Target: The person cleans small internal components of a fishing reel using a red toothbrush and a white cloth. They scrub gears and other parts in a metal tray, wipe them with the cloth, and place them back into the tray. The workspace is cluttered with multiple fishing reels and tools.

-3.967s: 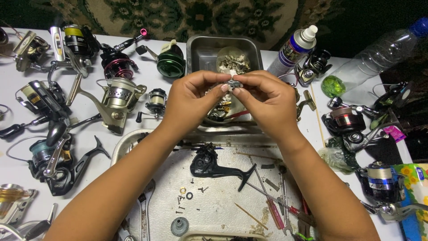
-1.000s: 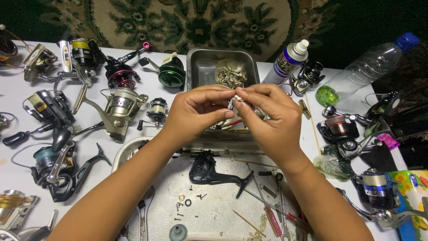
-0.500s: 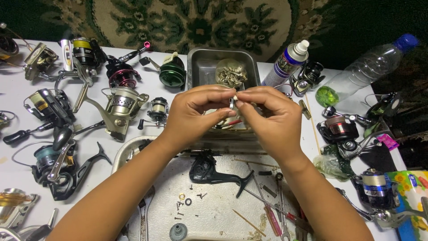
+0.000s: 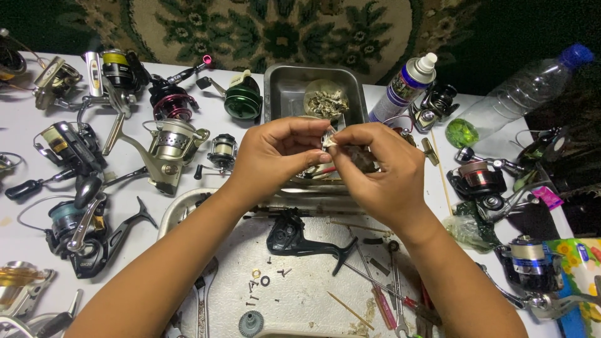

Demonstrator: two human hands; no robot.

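My left hand [image 4: 278, 153] and my right hand [image 4: 375, 172] meet above the table, fingertips pinched together on a small metal reel part [image 4: 328, 139]. Both hands hold it just in front of a square metal pan [image 4: 285, 94] that contains a heap of small metal parts [image 4: 327, 100]. Below my hands, on a white round tray [image 4: 300, 294], lies a black fishing reel body [image 4: 294, 236] among loose screws, washers and a small gear [image 4: 251, 323].
Several fishing reels [image 4: 166, 147] crowd the white table at left, and more reels [image 4: 479, 178] sit at right. A spray can [image 4: 404, 84] and a clear plastic bottle [image 4: 519, 94] stand at the back right. Screwdrivers and wrenches [image 4: 391, 291] lie on the tray's right side.
The hands have stayed together on the small part, with the fingers shifting slightly around it. The view has moved a little.
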